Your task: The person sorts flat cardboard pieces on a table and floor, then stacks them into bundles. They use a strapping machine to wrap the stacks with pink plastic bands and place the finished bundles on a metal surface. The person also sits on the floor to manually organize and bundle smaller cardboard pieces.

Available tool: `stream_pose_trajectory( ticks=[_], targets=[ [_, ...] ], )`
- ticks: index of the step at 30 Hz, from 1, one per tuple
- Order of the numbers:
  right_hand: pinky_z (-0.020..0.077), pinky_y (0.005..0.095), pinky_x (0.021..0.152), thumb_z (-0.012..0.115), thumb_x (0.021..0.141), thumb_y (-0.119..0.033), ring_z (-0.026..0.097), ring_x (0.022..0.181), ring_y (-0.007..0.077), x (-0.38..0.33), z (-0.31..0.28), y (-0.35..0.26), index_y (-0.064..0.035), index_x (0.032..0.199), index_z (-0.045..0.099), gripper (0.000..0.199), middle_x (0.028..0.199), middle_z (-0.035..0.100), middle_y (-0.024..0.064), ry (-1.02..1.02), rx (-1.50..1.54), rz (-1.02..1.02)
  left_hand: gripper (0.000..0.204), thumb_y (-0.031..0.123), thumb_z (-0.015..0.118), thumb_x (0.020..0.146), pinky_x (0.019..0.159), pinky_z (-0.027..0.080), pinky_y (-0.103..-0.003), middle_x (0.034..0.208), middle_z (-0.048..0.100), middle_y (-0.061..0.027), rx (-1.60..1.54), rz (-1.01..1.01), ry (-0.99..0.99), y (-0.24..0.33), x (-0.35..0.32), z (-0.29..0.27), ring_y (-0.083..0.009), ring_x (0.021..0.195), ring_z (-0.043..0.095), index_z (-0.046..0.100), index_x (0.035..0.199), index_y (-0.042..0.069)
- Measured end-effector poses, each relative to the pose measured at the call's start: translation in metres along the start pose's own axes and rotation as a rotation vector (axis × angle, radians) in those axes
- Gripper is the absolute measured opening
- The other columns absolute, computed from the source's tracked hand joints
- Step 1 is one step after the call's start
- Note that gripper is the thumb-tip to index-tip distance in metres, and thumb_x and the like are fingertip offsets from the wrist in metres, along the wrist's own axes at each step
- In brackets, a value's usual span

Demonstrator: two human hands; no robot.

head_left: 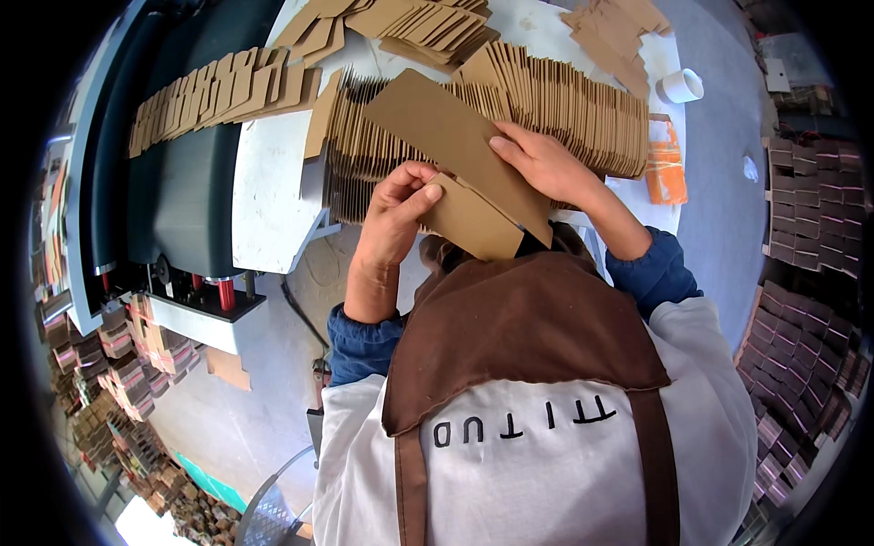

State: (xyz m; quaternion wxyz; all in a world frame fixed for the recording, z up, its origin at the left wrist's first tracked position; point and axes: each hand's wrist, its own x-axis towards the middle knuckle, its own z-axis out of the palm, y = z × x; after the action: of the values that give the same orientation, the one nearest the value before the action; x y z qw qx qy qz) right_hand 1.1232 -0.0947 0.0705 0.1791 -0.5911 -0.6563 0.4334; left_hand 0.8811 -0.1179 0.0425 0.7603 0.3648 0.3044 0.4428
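Left hand [401, 202] is pinching the edge of a brown cardboard piece [469, 221], right hand [537, 164] gripping its long panel [446, 123]. Packed cardboard row [587, 114] sits on the white surface [533, 32].

From afar I see a smooth, matt cardboard piece [437, 118]; the smooth desk [537, 23] carries a glossy, plastic-looking orange packet [668, 168] near its right edge; the apron [528, 337] looks matt cloth.

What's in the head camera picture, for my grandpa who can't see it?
A person's left hand and right hand hold a folded brown cardboard piece near rows of cardboard pieces on a white table. A dark machine is at left, a white cup at right.
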Motion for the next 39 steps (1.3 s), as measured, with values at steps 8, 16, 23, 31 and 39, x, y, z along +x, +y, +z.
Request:
stream_pose_trajectory(
  ticks=[8, 16, 23, 31, 39],
  targets=[
    [0.0458, 0.0228, 0.075, 0.059, 0.095, -0.022, 0.056, 0.086, 0.008, -0.007, -0.023, 0.03, 0.0029, 0.112, 0.053, 0.03, 0.095, 0.062, 0.0041, 0.193, 0.421, 0.004, 0.015, 0.007, 0.066, 0.087, 0.081, 0.046, -0.023, 0.096, 0.064, 0.0, 0.038, 0.032, 0.022, 0.013, 0.011, 0.023, -0.0074, 0.088, 0.058, 0.061, 0.102, 0.005],
    [0.0471, 0.0228, 0.075, 0.055, 0.097, -0.015, 0.057, 0.084, 0.0054, 0.01, -0.046, -0.001, -0.0024, 0.101, 0.057, 0.013, 0.094, 0.063, 0.0005, 0.344, 0.676, -0.075, 0.03, 0.009, 0.054, 0.095, 0.095, 0.04, -0.027, 0.119, 0.055, -0.0055, 0.173, 0.378, 0.415, 0.004, 0.009, -0.005, -0.0131, 0.108, 0.052, 0.049, 0.124, 0.003],
    [0.0432, 0.0191, 0.067, 0.056, 0.096, -0.014, 0.051, 0.074, 0.003, 0.061, -0.032, -0.016, -0.0029, 0.097, 0.057, 0.011, 0.088, 0.059, -0.0021, 0.415, 0.595, -0.227, 0.024, 0.01, 0.051, 0.097, 0.096, 0.04, -0.027, 0.114, 0.057, -0.0051, 0.331, 0.455, 0.638, 0.003, -0.012, -0.014, -0.0132, 0.108, 0.052, 0.05, 0.12, 0.002],
    [0.0446, 0.0234, 0.08, 0.058, 0.093, -0.006, 0.056, 0.089, 0.0102, 0.096, -0.035, -0.095, -0.0023, 0.105, 0.06, 0.013, 0.098, 0.064, 0.0018, 0.617, 0.132, -0.622, 0.018, 0.009, 0.05, 0.098, 0.088, 0.046, -0.027, 0.101, 0.062, -0.0062, 0.149, 0.199, 0.461, 0.007, -0.04, -0.058, -0.0133, 0.095, 0.058, 0.056, 0.111, -0.002],
    [0.0424, 0.0397, 0.096, 0.062, 0.08, 0.006, 0.06, 0.104, 0.0256, 0.146, 0.002, -0.146, -0.0047, 0.102, 0.062, 0.024, 0.108, 0.065, 0.0083, 0.409, -0.381, -0.812, 0.033, 0.027, 0.047, 0.1, 0.092, 0.043, -0.032, 0.108, 0.065, -0.0098, 0.599, 0.17, 0.671, 0.031, 0.013, -0.267, -0.017, 0.104, 0.058, 0.059, 0.117, 0.001]
  ],
)
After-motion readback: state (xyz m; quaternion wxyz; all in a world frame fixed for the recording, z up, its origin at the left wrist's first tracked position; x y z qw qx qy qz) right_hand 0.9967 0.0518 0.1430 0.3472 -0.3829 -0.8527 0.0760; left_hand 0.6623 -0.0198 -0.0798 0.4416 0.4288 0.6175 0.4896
